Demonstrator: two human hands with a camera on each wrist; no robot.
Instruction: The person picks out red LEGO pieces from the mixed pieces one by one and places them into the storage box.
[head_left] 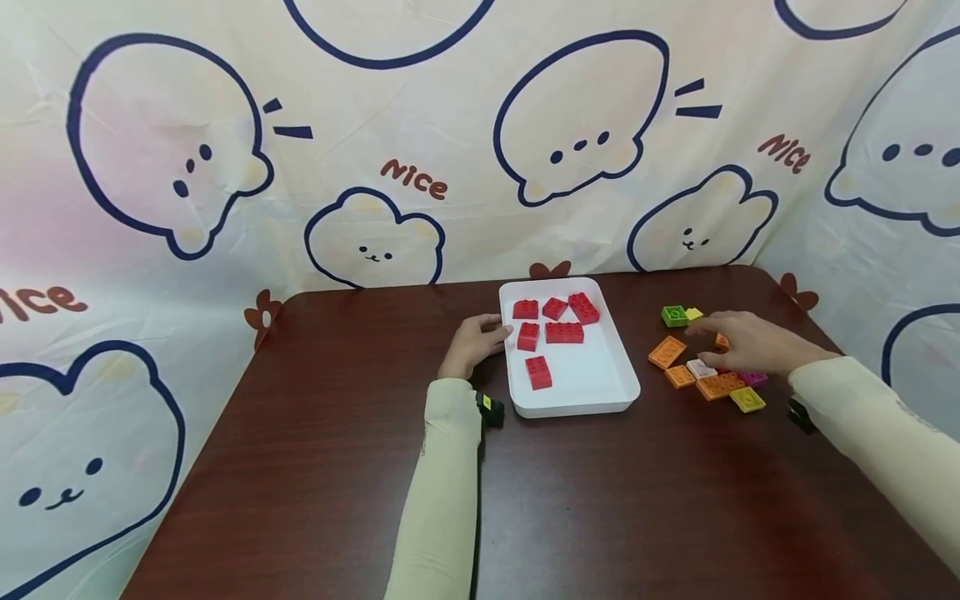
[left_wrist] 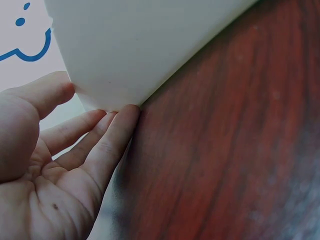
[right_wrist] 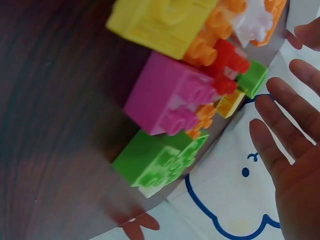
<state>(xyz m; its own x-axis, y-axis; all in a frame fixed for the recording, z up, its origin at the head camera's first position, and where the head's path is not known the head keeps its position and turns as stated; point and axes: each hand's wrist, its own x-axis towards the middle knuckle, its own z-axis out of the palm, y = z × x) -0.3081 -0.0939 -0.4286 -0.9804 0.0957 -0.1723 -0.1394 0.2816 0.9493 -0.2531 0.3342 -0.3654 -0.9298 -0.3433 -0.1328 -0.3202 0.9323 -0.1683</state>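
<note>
My left hand point(head_left: 474, 346) is at the left side of a white plastic tray point(head_left: 577, 404), holding its wall; in the left wrist view the thumb and fingertips meet the tray's white side point(left_wrist: 135, 50). Inside the tray lie several red toy building bricks point(head_left: 564, 333). My right hand point(head_left: 750, 343) hovers over a loose group of bricks, fingers spread and nothing held. Around it are an orange brick point(head_left: 666, 352), a white brick point(head_left: 701, 369), a yellow brick point(head_left: 747, 399) and a green brick point(head_left: 674, 316). A magenta brick point(right_wrist: 165, 95) and a red brick point(right_wrist: 227, 65) show in the right wrist view.
The dark brown wooden table point(head_left: 337, 433) carries everything. A pale curtain point(head_left: 465, 125) printed with cartoon animals hangs behind and along both sides. A small black device point(head_left: 491, 411) is strapped at the left wrist.
</note>
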